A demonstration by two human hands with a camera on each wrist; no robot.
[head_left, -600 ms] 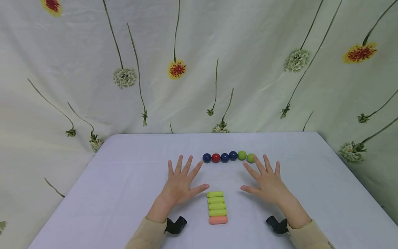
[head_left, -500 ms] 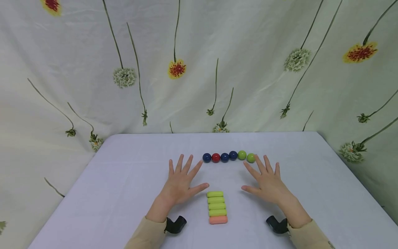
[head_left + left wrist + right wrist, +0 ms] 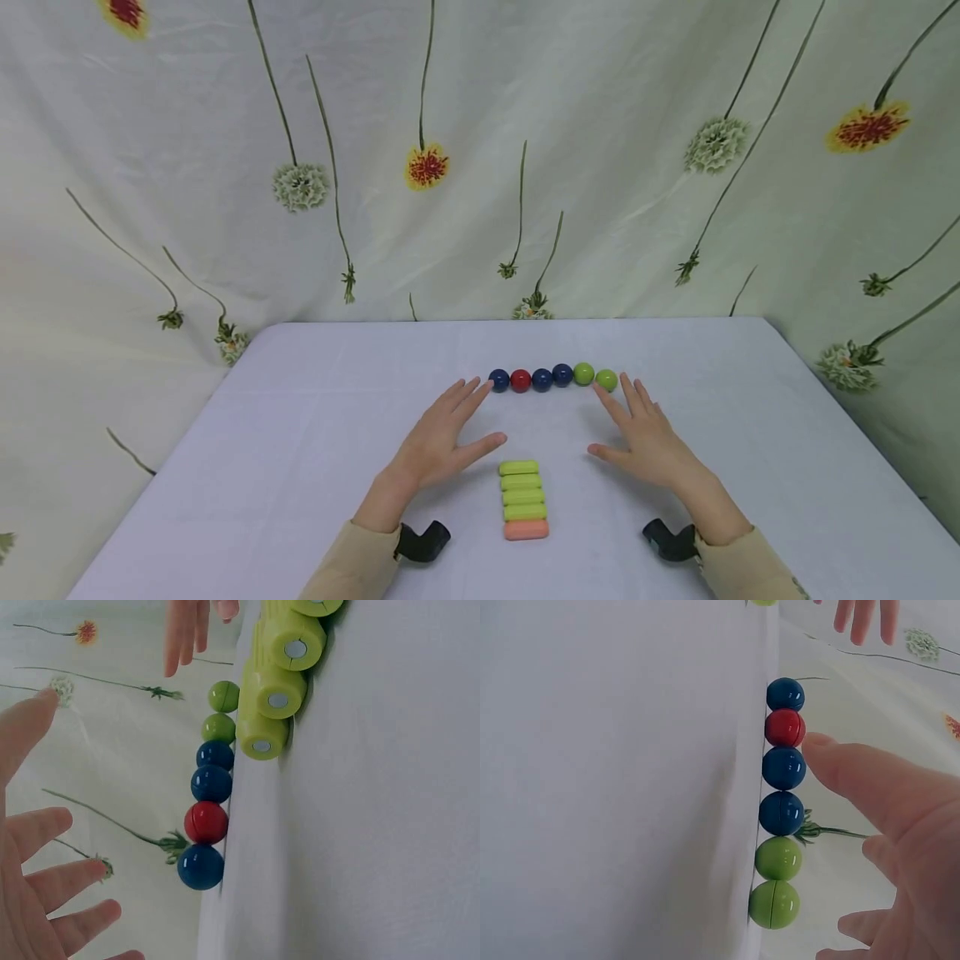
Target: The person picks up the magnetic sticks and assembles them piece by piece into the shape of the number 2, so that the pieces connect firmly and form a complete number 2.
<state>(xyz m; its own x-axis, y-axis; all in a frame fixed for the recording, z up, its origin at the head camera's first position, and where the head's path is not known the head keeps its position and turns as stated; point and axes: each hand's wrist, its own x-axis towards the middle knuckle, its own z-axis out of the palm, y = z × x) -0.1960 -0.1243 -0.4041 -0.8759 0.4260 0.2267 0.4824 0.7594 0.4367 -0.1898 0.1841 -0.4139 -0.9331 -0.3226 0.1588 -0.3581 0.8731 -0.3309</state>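
My left hand (image 3: 435, 443) hovers left of a short column of rods, thumb apart from the other fingers, holding nothing. On the other side of the column is my right hand (image 3: 647, 443), fingers extended and likewise holding nothing. The column consists of several yellow-green rods (image 3: 522, 482) and one orange rod (image 3: 526, 530) nearest me. Grey discs show in the green rods' ends in the left wrist view. Farther back, a row of glossy balls runs from a blue ball (image 3: 500, 382) past a red ball (image 3: 521, 381) and more blue ones to a green ball (image 3: 606, 381) near my right fingertips.
A white table (image 3: 315, 467) carries everything. Behind its far edge hangs a pale cloth (image 3: 615, 167) printed with flowers. A black curved piece (image 3: 424, 542) is worn at my left wrist, and a similar black piece (image 3: 669, 542) at the right.
Both hands' spread fingers have drawn closer together. The left hand has turned with its fingers leaning right, and the right thumb has shifted slightly right. Rods and balls stay in place.
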